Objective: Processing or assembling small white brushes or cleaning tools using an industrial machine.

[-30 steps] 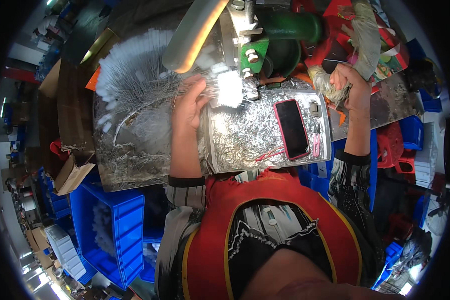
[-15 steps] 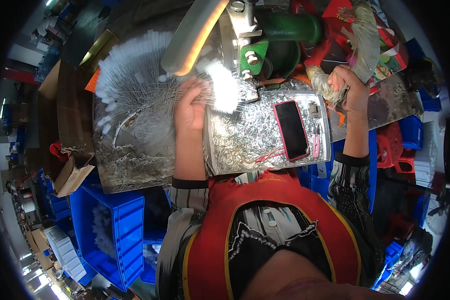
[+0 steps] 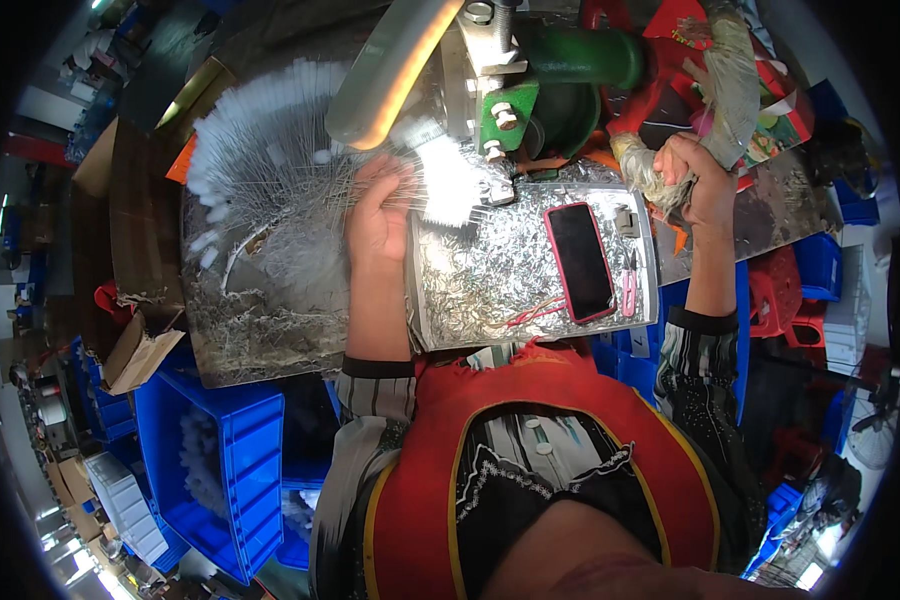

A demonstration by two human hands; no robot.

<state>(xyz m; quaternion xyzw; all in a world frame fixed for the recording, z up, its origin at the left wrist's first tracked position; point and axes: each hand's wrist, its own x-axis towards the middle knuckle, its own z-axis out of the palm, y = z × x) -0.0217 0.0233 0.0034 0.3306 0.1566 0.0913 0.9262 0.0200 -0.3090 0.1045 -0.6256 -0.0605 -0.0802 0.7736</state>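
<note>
My left hand (image 3: 380,215) is closed round the thin wire stems of a bunch of white-bristled wire brushes (image 3: 445,180). The bristle heads lie right of my fingers, under a lit lamp (image 3: 390,75) and beside the metal jaw of a green hand press (image 3: 505,115). Glare washes out part of the bunch, and where the stem ends meet the jaw I cannot make out. On the right, my right hand (image 3: 700,180) grips the press's cloth-wrapped handle (image 3: 732,90). A large fan of similar brushes (image 3: 260,120) lies left of my left hand.
In front of the press, a tray (image 3: 655,265) strewn with silvery metal bits carries a red-cased phone (image 3: 580,262) and pink thread snips (image 3: 630,285). Blue bins (image 3: 255,470) stand below the bench at left, one with white brushes. Red stools (image 3: 773,290) are at right.
The whole view has shifted very slightly. Both hands keep their grips in nearly the same places.
</note>
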